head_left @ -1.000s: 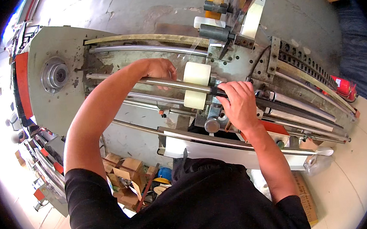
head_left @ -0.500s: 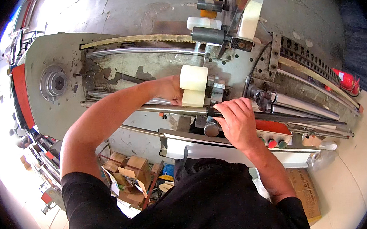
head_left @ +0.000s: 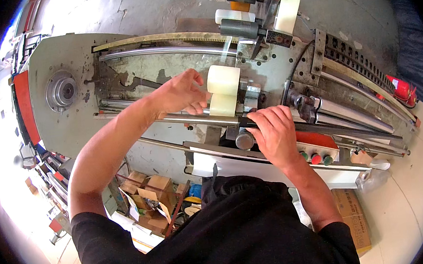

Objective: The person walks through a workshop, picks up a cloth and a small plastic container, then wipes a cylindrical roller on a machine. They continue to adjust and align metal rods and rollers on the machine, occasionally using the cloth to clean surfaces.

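Observation:
A cream roll (head_left: 224,78), with a pale cream cylinder or strip (head_left: 223,105) just below it, sits at the middle of a long grey machine (head_left: 47,133). To the left of the roll my left hand (head_left: 183,92) hovers with curled fingers spread apart, holding nothing. My right hand (head_left: 276,132) is closed over a dark bar (head_left: 319,131) along the machine's near side. Its fingertips rest beside the black end of a long steel rod (head_left: 201,119). A round metal knob (head_left: 245,140) lies just left of my right hand.
A red control box with coloured push buttons (head_left: 316,158) sits right of my right hand. Behind the roll stand dark rollers (head_left: 238,28) on an upright arm. Cardboard boxes (head_left: 152,195) lie below on the left; a red fire extinguisher (head_left: 402,89) is at far right.
My left hand has come out from behind the cream roll, moving left and up, and its fingers now show. My right hand stays on the dark bar.

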### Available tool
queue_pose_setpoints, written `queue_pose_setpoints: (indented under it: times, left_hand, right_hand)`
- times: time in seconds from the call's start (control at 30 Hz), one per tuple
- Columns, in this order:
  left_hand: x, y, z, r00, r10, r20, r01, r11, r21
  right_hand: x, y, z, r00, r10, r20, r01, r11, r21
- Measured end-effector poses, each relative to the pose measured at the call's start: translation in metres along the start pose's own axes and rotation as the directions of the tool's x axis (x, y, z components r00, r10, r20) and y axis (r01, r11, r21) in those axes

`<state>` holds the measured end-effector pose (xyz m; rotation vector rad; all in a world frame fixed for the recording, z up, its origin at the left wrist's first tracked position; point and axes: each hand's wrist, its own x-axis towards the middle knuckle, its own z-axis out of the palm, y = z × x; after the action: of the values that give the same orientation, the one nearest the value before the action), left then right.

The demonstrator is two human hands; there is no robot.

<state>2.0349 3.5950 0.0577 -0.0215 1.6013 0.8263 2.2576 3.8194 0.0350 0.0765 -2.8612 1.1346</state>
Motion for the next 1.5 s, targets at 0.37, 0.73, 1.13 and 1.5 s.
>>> queue_pose_setpoints:
  times: [0.37,0.73,1.13,1.5]
  left_hand:
    - [-0.024,-0.005,0.054,0.981,0.081,-0.174,-0.13,0.948,-0.292]
    - [-0.04,-0.044,0.128,0.874,0.184,-0.45,-0.338,0.895,-0.291]
    - [-0.058,-0.044,0.118,0.701,0.422,-0.575,-0.338,0.907,0.252]
    - [-0.056,-0.035,0.096,0.579,0.757,-0.303,-0.099,0.435,0.895]
  right_hand:
    - [0.008,0.006,0.001,1.0,0.03,0.005,-0.03,0.999,-0.024]
    - [0.014,0.007,0.0,0.998,0.037,-0.058,-0.038,0.999,-0.013]
    - [0.012,-0.005,-0.014,0.996,0.031,-0.085,-0.032,0.999,-0.008]
    - [0.012,-0.004,-0.013,0.994,0.05,-0.096,-0.049,0.999,0.008]
